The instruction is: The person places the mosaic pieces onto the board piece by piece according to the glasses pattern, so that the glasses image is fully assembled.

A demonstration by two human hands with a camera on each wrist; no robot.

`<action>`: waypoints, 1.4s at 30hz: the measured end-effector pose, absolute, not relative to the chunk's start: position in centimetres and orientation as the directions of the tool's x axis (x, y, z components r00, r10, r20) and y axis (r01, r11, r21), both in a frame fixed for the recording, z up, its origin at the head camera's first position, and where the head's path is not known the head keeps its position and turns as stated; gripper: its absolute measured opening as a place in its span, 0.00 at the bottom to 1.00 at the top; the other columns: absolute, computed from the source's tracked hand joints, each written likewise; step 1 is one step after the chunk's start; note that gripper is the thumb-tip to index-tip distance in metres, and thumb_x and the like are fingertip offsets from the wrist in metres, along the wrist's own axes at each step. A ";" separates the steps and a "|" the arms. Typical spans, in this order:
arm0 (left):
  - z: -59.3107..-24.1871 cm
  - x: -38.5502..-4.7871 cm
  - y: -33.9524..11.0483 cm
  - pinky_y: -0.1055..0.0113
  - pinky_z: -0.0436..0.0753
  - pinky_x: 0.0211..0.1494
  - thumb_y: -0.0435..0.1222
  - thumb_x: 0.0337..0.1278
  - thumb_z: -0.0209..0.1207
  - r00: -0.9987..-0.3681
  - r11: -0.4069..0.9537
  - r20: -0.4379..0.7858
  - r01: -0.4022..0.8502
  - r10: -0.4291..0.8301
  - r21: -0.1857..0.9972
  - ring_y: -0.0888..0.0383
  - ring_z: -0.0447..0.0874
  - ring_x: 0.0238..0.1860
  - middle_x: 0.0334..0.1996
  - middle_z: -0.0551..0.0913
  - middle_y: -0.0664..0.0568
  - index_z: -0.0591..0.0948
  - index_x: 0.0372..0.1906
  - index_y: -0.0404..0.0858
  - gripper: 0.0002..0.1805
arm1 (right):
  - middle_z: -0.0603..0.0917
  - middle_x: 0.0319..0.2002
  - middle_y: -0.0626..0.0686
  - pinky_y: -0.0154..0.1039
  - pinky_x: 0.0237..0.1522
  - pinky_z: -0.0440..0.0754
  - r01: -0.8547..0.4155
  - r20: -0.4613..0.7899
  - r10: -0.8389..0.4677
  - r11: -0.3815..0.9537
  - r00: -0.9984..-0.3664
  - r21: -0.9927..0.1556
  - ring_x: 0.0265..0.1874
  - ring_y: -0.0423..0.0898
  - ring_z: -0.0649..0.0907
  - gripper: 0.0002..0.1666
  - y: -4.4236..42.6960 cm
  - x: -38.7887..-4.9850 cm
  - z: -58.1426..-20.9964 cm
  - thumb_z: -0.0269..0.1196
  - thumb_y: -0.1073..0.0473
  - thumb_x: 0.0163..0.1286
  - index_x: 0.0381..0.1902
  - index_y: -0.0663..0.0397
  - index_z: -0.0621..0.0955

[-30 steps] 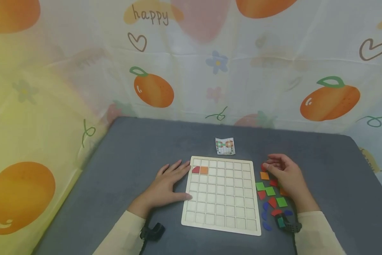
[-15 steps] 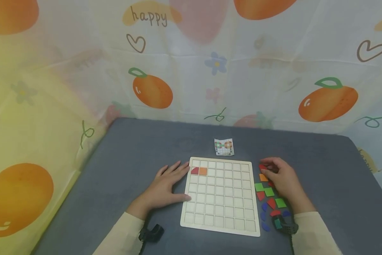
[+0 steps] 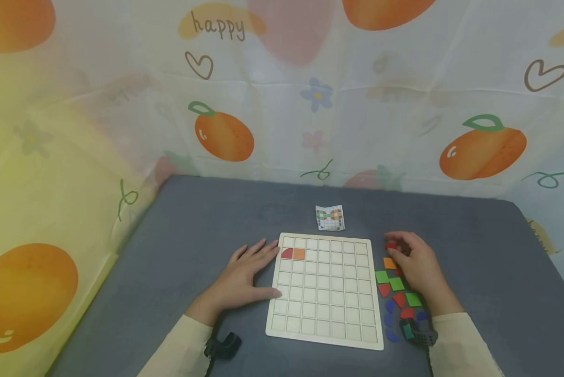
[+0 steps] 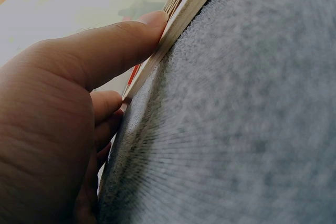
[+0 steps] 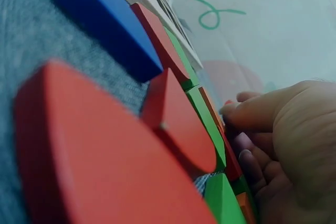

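Note:
A pale wooden grid board [image 3: 331,340] lies on the table. One red quarter-round piece [image 3: 287,253] and one orange square [image 3: 299,254] fill two cells at its upper left. My left hand [image 3: 244,277] touches the board's left edge, fingers spread and thumb [image 4: 121,40] against the rim. Right of the board, my right hand [image 3: 418,262] pinches a red piece [image 3: 391,245] between thumb and fingers; its full outline is hidden. Below that hand lie an orange square [image 3: 389,263], green pieces [image 3: 396,284], other red pieces [image 3: 399,299] and blue pieces [image 3: 388,320].
A small printed card [image 3: 330,218] with a coloured grid pattern lies behind the board. The grey table [image 3: 216,209] meets a fruit-patterned cloth [image 3: 272,125] at the back and left. Loose pieces sit close along the board's right edge.
My right fingers have shifted slightly around the red piece, turning it a little. The left hand stays at the board's edge. The head view has tilted slightly.

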State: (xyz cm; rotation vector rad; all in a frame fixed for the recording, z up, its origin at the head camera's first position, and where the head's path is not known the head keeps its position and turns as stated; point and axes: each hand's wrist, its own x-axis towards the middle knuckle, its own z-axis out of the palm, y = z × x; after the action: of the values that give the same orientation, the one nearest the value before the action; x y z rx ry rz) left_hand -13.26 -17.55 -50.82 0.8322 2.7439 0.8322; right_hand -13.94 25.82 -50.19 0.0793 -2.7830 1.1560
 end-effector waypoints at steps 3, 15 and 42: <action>-50.8 -13.2 -17.6 0.39 0.40 0.82 0.67 0.61 0.70 -0.834 0.689 0.016 0.467 0.552 0.554 0.56 0.45 0.87 0.86 0.56 0.62 0.62 0.88 0.47 0.57 | 0.84 0.48 0.58 0.51 0.42 0.79 -0.073 0.124 0.022 0.701 -0.992 -0.709 0.42 0.54 0.81 0.18 25.7 -13.9 -50.1 0.68 0.67 0.80 0.64 0.62 0.85; -51.1 -13.3 -17.7 0.38 0.41 0.82 0.68 0.62 0.69 -0.828 0.686 0.025 0.481 0.560 0.547 0.56 0.44 0.87 0.86 0.55 0.63 0.61 0.88 0.49 0.57 | 0.85 0.49 0.57 0.35 0.38 0.81 -0.055 0.133 0.072 0.649 -0.989 -0.759 0.43 0.52 0.85 0.17 25.5 -13.5 -49.4 0.62 0.60 0.86 0.65 0.59 0.86; -50.8 -13.2 -17.5 0.35 0.43 0.81 0.67 0.62 0.70 -0.830 0.688 0.036 0.485 0.557 0.540 0.51 0.46 0.87 0.86 0.57 0.60 0.63 0.88 0.46 0.57 | 0.88 0.47 0.57 0.38 0.43 0.85 -0.023 0.002 -0.050 0.421 -0.999 -0.907 0.45 0.53 0.86 0.15 21.8 -12.7 -46.6 0.68 0.60 0.82 0.59 0.64 0.85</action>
State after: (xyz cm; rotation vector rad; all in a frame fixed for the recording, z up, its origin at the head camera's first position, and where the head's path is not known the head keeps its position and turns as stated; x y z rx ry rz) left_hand -13.21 -17.49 -50.84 0.8576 2.7645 0.8272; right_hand -12.74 21.79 -46.59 0.0691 -2.6692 1.7024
